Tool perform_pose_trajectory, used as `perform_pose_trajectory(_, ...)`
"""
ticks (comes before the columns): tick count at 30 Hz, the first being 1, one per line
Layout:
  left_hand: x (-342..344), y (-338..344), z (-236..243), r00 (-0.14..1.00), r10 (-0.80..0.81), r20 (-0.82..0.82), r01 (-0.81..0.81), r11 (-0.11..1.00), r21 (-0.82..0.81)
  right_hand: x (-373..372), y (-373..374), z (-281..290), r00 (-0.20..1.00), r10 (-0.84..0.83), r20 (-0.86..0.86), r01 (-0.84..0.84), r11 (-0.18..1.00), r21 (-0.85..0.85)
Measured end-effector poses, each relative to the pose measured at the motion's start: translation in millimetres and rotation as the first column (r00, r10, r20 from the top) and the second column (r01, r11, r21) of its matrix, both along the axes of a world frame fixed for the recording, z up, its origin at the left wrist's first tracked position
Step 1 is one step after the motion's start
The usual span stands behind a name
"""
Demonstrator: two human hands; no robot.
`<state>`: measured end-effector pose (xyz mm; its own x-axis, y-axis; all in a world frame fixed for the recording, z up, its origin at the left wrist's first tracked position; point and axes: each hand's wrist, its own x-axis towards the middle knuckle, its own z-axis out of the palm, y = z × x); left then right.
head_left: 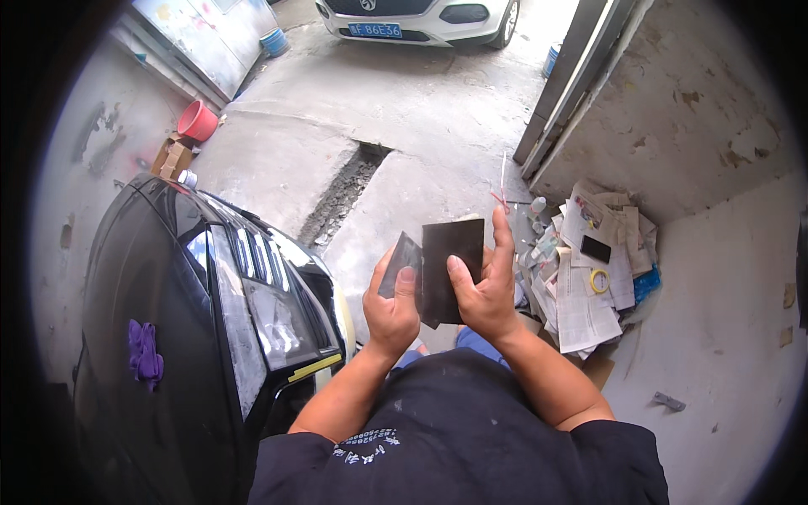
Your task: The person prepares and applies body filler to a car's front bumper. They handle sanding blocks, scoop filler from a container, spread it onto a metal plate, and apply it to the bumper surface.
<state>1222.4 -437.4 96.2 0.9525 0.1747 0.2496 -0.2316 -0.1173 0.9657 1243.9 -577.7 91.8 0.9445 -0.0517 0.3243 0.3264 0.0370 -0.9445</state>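
My left hand is closed on a grey piece of sandpaper, with the thumb lying across its face. In my right hand is a darker, nearly black rectangular sheet of sandpaper. My right thumb presses on its front while the index finger points up beside it. The two pieces meet or overlap at their inner edges, in front of my body. Behind the sheets, most of my other fingers are hidden.
On the left stands a black car body with a purple cloth or glove on it. Newspapers, a phone and a tape roll lie right. A floor trench runs ahead, toward a white car. A red bucket sits far left.
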Motion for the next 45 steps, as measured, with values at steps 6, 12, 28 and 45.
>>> perform_pose_trajectory(6,27.3,-37.0,4.0,0.999,-0.038,0.006,0.035,0.954,0.298,56.7,-29.1,20.2,0.995,-0.008,0.097,0.008,1.000,-0.003)
perform_pose_trajectory(12,56.6,-50.4,22.5,0.996,0.058,-0.068,-0.040,0.970,0.241,57.4,-48.7,10.7,0.999,0.010,0.042,-0.004,0.988,-0.156)
perform_pose_trajectory(28,96.6,-38.1,12.6,0.989,-0.126,0.079,0.093,0.938,0.333,109.5,-37.6,38.6,0.972,-0.122,0.203,0.165,0.963,-0.211)
perform_pose_trajectory(45,114.0,-9.2,22.1,0.990,-0.144,-0.007,0.142,0.969,0.204,94.5,-15.5,24.8,0.944,-0.125,0.306,0.231,0.911,-0.342)
